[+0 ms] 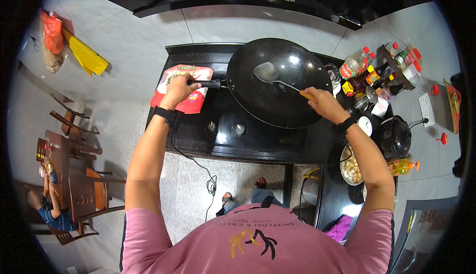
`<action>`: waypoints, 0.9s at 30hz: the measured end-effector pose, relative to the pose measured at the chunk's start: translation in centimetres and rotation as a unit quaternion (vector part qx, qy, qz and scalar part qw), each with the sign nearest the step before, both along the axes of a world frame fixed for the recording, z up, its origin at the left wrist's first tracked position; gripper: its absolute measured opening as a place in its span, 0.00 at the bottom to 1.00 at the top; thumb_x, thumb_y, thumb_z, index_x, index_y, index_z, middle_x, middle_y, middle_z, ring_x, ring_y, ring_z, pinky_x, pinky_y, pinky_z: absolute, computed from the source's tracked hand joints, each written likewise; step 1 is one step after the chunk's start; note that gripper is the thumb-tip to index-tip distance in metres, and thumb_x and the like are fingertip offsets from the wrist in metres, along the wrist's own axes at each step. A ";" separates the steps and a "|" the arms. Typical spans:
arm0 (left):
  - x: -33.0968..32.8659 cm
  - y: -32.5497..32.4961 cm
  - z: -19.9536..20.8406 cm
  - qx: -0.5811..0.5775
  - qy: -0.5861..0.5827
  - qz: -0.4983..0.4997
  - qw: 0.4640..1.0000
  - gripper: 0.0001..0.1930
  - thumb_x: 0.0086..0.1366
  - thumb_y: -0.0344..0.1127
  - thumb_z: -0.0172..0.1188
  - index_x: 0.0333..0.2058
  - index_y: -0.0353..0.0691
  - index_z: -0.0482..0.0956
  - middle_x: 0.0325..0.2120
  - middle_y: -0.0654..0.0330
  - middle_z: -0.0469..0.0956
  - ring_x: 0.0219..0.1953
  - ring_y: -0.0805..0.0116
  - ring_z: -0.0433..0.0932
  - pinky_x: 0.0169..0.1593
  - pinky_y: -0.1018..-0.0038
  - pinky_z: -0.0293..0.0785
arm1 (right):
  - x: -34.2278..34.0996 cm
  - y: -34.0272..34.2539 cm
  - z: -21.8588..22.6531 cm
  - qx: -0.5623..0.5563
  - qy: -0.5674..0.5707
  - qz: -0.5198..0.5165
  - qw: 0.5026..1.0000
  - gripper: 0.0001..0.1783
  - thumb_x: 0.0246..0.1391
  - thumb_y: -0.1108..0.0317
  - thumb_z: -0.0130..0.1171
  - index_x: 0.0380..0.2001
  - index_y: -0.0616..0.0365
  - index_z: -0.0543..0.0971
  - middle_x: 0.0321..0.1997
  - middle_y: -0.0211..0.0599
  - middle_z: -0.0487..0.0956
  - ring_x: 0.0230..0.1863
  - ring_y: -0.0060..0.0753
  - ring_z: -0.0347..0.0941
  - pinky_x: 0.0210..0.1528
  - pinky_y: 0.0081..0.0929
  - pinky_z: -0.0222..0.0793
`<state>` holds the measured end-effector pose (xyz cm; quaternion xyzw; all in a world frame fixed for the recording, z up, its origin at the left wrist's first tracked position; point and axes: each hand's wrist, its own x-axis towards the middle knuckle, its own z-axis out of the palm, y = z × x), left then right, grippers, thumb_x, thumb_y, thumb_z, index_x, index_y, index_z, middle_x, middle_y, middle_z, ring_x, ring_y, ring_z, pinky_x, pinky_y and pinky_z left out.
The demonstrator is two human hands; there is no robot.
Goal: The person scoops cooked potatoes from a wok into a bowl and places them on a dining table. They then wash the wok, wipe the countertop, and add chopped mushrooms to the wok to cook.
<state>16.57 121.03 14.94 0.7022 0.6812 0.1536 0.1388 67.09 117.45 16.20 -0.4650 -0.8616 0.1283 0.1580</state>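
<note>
A large black wok [277, 105] sits on the dark stove [193, 135], and its inside looks dark and shiny. Around the wok's black handle [212, 84], on the left, my left hand [179, 88] is closed. Under that hand lies a red and white plastic bag [193, 106]. My right hand [326, 104] grips the wooden end of a spatula [285, 83], whose metal head [266, 71] rests against the far inside of the wok. Whether the wok holds a thin film of liquid I cannot tell.
Sauce bottles [357, 65] and a spice rack [399, 68] crowd the right. Nearer stand a bowl of pale food pieces [351, 167], a black pot [395, 137] and a yellow bottle [400, 167]. A range hood [277, 1] overhangs. A person [54, 214] sits at a wooden table [64, 175].
</note>
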 end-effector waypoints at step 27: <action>-1.5 0.3 -1.3 0.119 -0.010 -0.127 0.985 0.19 0.58 0.42 0.68 0.44 0.35 0.79 0.36 0.46 0.82 0.38 0.51 0.82 0.44 0.61 0.76 | 0.1 -38.2 9.8 0.073 0.019 -0.457 0.886 0.20 0.57 0.79 0.55 0.53 0.60 0.74 0.48 0.55 0.78 0.49 0.56 0.76 0.53 0.38 0.70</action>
